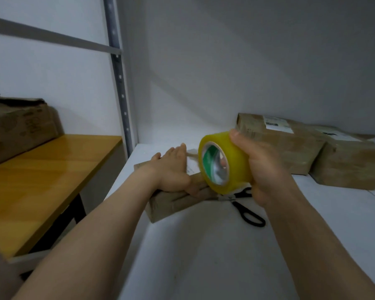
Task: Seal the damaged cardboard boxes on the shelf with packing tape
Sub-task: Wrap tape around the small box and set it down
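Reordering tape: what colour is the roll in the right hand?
Yellow tape roll, green-and-white core; head view.

1. The tape roll is seen in translucent yellow, its core printed green and white.
2. The scissors are handled in black.
3. The small box is coloured plain brown.
4. The shelf is finished in white.
5. The table is topped in orange-yellow wood grain.

No legible text; label on far cardboard box and print on left carton blurred.
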The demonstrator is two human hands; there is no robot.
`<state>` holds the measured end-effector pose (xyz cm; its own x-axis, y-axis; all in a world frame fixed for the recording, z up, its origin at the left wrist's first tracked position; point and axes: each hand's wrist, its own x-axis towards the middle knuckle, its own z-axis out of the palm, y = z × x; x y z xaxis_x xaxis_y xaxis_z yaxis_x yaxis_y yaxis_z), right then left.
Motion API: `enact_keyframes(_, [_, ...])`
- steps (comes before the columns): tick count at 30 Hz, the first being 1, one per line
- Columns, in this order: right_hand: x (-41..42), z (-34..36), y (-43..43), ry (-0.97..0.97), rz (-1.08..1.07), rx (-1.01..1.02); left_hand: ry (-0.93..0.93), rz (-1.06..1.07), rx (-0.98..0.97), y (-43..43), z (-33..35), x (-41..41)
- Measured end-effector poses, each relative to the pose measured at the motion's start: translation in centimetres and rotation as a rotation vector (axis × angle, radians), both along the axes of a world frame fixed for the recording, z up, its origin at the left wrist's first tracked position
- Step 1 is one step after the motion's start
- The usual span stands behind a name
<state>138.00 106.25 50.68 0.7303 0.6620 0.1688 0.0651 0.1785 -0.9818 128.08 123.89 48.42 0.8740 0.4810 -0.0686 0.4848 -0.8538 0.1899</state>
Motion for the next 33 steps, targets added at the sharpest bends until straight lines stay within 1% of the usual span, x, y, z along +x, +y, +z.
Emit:
enact_keyframes(4, [0.2,-0.4,-1.7,-0.047,0.010,-0.009,0.063,0.012,0.041,-0.6,0.3,0.3])
enact_keyframes(9, [1.2,-1.3,-2.2,0.050,0.039,0.016,0.071,0.038,0.050,-1.1,0.9,0.8])
enact_keyframes(11, [1.3,-1.4,-2.4,0.059,0.078,0.036,0.062,0.036,0.005,-1.0,1.5,0.9])
enact_keyframes(12, [1.2,-1.3,-2.5,0.055,0.109,0.068,0.059,0.032,-0.056,-0.8,1.8,0.9])
enact_keyframes(13, [1.2,-1.0,-2.6,0.043,0.145,0.112,0.053,0.027,-0.159,-0.5,2.2,0.8])
enact_keyframes(16, [1.3,0.3,-2.8,-0.028,0.273,0.262,-0.026,0.002,-0.608,0.7,3.5,0.1])
enact_keyframes(18, [1.3,1.7,-2.7,-0.046,0.343,0.350,-0.025,-0.054,-0.857,1.1,4.2,-0.3])
enact_keyframes(20, [1.0,2.8,-1.9,-0.076,0.358,0.364,0.042,-0.104,-1.019,1.1,5.0,-0.5])
enact_keyframes(22, [0.9,3.3,-0.3,-0.089,0.300,0.328,0.105,-0.109,-1.077,1.3,5.6,-0.4])
enact_keyframes(24, [1.1,3.4,1.4,-0.063,0.195,0.307,0.154,-0.096,-1.046,1.5,6.3,-0.2])
enact_keyframes(26, [1.6,3.3,2.8,-0.042,0.132,0.282,0.161,-0.056,-0.937,1.3,7.3,0.0])
enact_keyframes(27, [1.8,3.2,3.3,-0.033,0.137,0.271,0.156,-0.035,-0.846,1.0,7.9,0.1])
enact_keyframes(29, [2.6,2.6,4.2,-0.033,0.150,0.228,0.124,-0.001,-0.582,0.3,9.1,0.1])
enact_keyframes(31, [3.3,1.8,4.9,-0.036,0.116,0.180,0.020,0.034,-0.331,-0.7,9.6,-0.3])
enact_keyframes(33, [3.7,1.0,5.4,-0.002,0.088,0.157,-0.179,0.055,-0.169,-2.4,8.8,-0.9])
